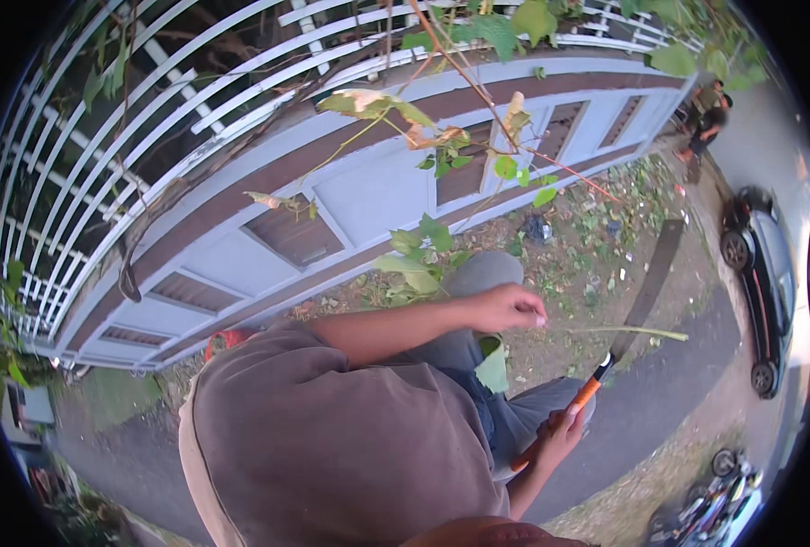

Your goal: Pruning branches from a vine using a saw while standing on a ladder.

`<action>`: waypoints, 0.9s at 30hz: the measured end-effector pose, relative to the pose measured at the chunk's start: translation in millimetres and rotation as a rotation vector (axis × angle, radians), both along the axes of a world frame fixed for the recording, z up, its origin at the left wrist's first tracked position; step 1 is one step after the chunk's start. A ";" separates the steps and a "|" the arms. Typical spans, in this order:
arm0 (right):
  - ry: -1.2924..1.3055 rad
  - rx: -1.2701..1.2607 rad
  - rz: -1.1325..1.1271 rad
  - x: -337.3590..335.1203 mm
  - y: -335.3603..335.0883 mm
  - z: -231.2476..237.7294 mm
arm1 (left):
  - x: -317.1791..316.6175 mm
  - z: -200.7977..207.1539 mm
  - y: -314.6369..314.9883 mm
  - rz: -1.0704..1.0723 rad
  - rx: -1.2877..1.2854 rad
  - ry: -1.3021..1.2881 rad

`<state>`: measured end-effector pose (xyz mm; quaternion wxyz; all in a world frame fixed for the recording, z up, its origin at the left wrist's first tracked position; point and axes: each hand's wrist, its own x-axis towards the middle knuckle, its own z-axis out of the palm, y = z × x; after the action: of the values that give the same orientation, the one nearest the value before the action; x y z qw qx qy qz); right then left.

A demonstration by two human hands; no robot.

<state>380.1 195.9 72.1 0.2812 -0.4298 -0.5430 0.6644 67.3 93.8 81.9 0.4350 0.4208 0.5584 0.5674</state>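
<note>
My left hand (507,308) is closed, fingertips pinched on a thin green stem (637,330) that reaches out to the right. Just below that hand hangs a broad green leaf (492,366); whether it joins the stem I cannot make out. My right hand (562,436) grips the orange handle (586,393) of a machete. Its long dark blade (653,283) points up and away, and the stem crosses in front of or over it near the handle.
A low painted wall (378,196) with white railings (195,55) runs along the left. Vine branches (478,91) hang before it. Cut leaves (596,219) litter the ground. A dark car (762,292), motorcycles (710,506) and people (704,118) are farther off.
</note>
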 end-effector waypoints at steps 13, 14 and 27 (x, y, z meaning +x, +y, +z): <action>0.596 -0.554 -0.070 -77.3 37.6 5.4 | 39.7 -0.7 4.2 -0.041 -0.075 0.343; 0.611 -0.582 -0.093 -83.4 35.9 0.0 | 39.9 8.8 1.5 -0.046 -0.134 0.381; 0.752 -0.708 -0.015 -126.2 16.4 -52.3 | 22.2 -22.5 -26.0 0.053 -0.170 0.636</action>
<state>253.9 212.3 19.7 0.2991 -0.2339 -0.1431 0.9140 89.5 67.8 59.4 0.2573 0.5243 0.7225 0.3700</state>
